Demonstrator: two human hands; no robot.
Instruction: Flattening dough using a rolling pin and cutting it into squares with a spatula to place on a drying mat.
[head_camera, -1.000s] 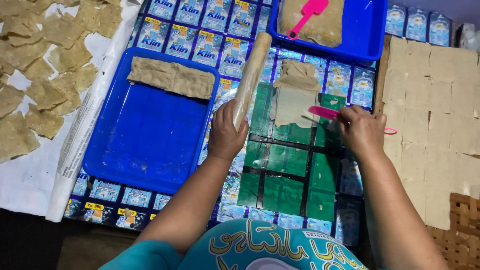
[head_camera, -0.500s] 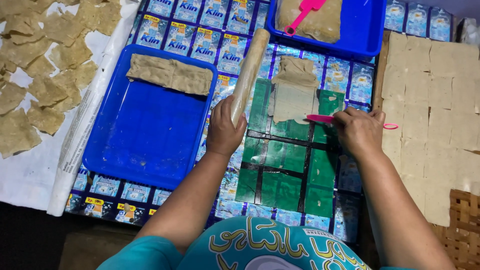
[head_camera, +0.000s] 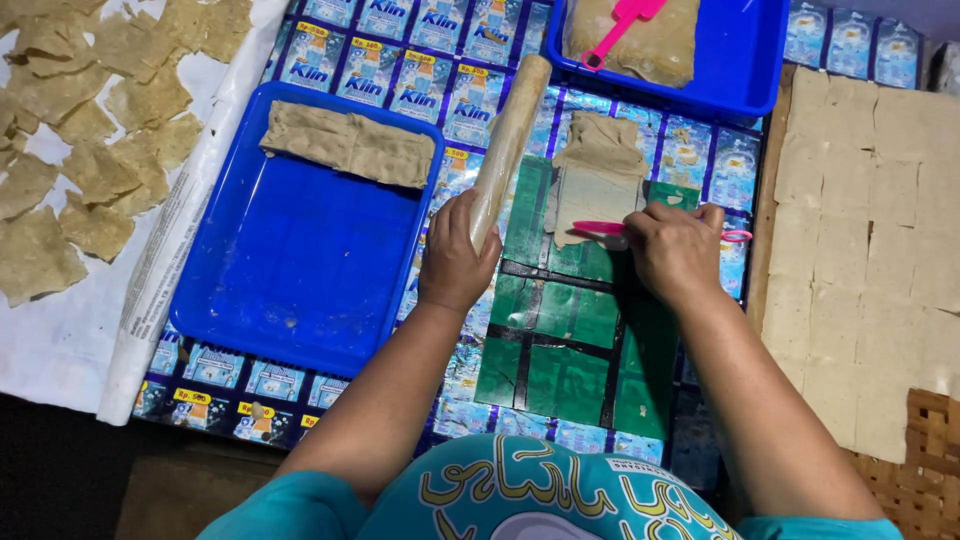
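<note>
Under the right hand (head_camera: 672, 250), whose grip is clenched on a pink scraper (head_camera: 600, 228) lying crosswise, its blade rests on the thin dough sheet (head_camera: 592, 180) just ahead on the green mat (head_camera: 560, 310). The left hand (head_camera: 455, 262) grasps the near end of a wooden rolling pin (head_camera: 508, 135) slanting away. Left, a blue tray (head_camera: 290, 270) holds a dough slab (head_camera: 350, 145); another tray (head_camera: 745, 60) beyond holds dough and a pink spatula (head_camera: 620, 25).

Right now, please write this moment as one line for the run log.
left hand: grips wooden rolling pin | right hand: holds pink scraper on flat dough sheet | beside: blue tray with dough
</note>
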